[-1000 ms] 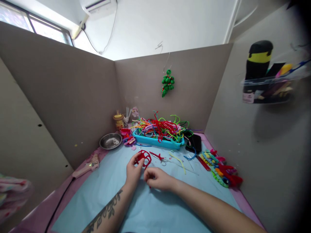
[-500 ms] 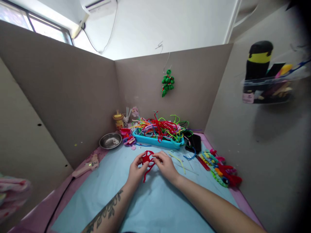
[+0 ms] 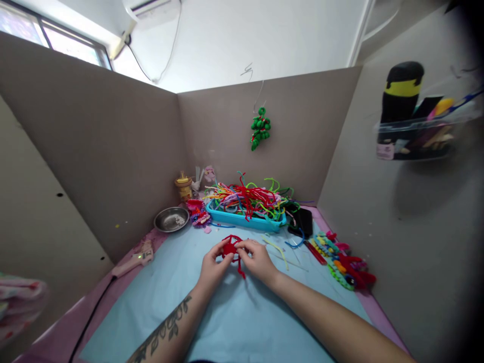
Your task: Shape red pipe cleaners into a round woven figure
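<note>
Between my two hands is a red pipe-cleaner piece (image 3: pixel 229 248), looped like a small web with a solid middle and a loose tail hanging down at its right. My left hand (image 3: pixel 216 261) pinches it from the left, thumb below and forefinger above. From the right, the thumb and forefinger of my right hand (image 3: pixel 254 257) close on its right edge. Fingertips partly cover the piece. Both hands are raised a little over the light blue table cover (image 3: pixel 234 322).
A blue tray (image 3: pixel 245 220) heaped with colourful pipe cleaners stands at the back. Left are a metal bowl (image 3: pixel 171 220) and a corded glue gun (image 3: pixel 134 262). A black phone (image 3: pixel 301 223), a red-handled tool (image 3: pixel 315 253) and colourful pipe-cleaner crafts (image 3: pixel 342 262) lie right. Grey partitions enclose the table.
The red piece's loose tail has swung from lower left to lower right. My right fingers have shifted slightly on the piece; my left hand holds nearly the same place.
</note>
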Demonstrator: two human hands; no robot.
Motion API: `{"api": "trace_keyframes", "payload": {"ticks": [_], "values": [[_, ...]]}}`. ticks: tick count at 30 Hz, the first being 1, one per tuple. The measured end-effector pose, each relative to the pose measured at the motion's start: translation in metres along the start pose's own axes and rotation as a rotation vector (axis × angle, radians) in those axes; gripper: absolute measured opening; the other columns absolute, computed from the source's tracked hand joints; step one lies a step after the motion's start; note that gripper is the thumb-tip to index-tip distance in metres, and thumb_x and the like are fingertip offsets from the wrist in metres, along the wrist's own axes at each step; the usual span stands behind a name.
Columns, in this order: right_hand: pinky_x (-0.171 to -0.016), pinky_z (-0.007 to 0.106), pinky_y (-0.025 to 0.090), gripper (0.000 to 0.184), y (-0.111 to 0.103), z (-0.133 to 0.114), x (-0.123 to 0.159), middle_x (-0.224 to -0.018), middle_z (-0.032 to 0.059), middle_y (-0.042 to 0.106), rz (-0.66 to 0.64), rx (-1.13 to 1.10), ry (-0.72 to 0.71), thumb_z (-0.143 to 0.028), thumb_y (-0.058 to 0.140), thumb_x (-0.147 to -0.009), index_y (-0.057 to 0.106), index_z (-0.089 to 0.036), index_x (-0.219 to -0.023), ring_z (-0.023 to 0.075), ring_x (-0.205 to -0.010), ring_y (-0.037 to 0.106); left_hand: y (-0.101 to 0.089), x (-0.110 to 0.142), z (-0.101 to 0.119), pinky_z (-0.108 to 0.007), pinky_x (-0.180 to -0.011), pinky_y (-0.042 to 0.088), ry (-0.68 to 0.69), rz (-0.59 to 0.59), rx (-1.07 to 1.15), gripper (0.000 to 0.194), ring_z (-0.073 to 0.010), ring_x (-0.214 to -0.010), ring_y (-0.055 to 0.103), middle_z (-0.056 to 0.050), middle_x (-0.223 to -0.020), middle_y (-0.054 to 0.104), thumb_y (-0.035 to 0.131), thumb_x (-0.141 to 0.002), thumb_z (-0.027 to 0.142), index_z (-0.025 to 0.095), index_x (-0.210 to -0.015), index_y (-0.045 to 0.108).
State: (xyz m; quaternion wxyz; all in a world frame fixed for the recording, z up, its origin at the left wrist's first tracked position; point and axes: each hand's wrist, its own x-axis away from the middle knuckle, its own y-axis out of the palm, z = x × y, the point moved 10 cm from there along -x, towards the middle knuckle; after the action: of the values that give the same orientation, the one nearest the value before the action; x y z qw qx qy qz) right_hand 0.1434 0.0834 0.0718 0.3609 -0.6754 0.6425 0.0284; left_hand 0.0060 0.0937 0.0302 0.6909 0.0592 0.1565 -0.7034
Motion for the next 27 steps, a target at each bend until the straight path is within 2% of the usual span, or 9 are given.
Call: {"api": "trace_keyframes", "payload": {"ticks": [6,13,20,27], "values": [[-0.077,0.03,0.039,0.009,0.004,-0.004,0.0,-0.077,0.0034,0.064,-0.022,-0.015,-0.061,-0.018,0.057,-0.076,0.066,-0.021,-0.075,0.0177,-0.079,0.056,-0.001,0.0,0.001,-0.035,-0.085,0.046,0.031,0.013,-0.04,0.042,-0.0195,-0.09,0.06,-0.008,-0.106,0.065,0.063,-0.071,0.029,0.017,-0.111,0.06],[-0.076,0.029,0.04,0.011,0.007,0.002,0.002,-0.078,0.0028,0.059,-0.034,-0.036,-0.036,-0.019,0.055,-0.078,0.064,-0.02,-0.072,0.0166,-0.08,0.053,-0.002,0.002,0.003,-0.035,-0.083,0.047,0.036,0.037,-0.083,0.039,-0.0189,-0.086,0.06,-0.007,-0.1,0.066,0.064,-0.07,0.029,0.017,-0.107,0.062],[-0.075,0.029,0.04,0.013,0.007,0.002,0.003,-0.082,0.0039,0.059,-0.023,-0.045,-0.039,-0.02,0.055,-0.079,0.067,-0.022,-0.085,0.0173,-0.082,0.053,0.004,-0.002,-0.012,-0.034,-0.078,0.05,-0.06,-0.022,0.111,0.046,-0.021,-0.087,0.063,-0.011,-0.104,0.066,0.067,-0.068,0.032,0.014,-0.11,0.06],[-0.075,0.029,0.039,0.011,0.007,0.004,0.004,-0.082,0.0031,0.052,-0.011,0.022,-0.003,-0.023,0.057,-0.079,0.066,-0.021,-0.084,0.0171,-0.082,0.05,0.009,-0.001,-0.016,-0.036,-0.078,0.05,-0.092,-0.062,0.201,0.048,-0.0219,-0.085,0.063,-0.012,-0.1,0.067,0.068,-0.068,0.033,0.012,-0.11,0.059]]}}
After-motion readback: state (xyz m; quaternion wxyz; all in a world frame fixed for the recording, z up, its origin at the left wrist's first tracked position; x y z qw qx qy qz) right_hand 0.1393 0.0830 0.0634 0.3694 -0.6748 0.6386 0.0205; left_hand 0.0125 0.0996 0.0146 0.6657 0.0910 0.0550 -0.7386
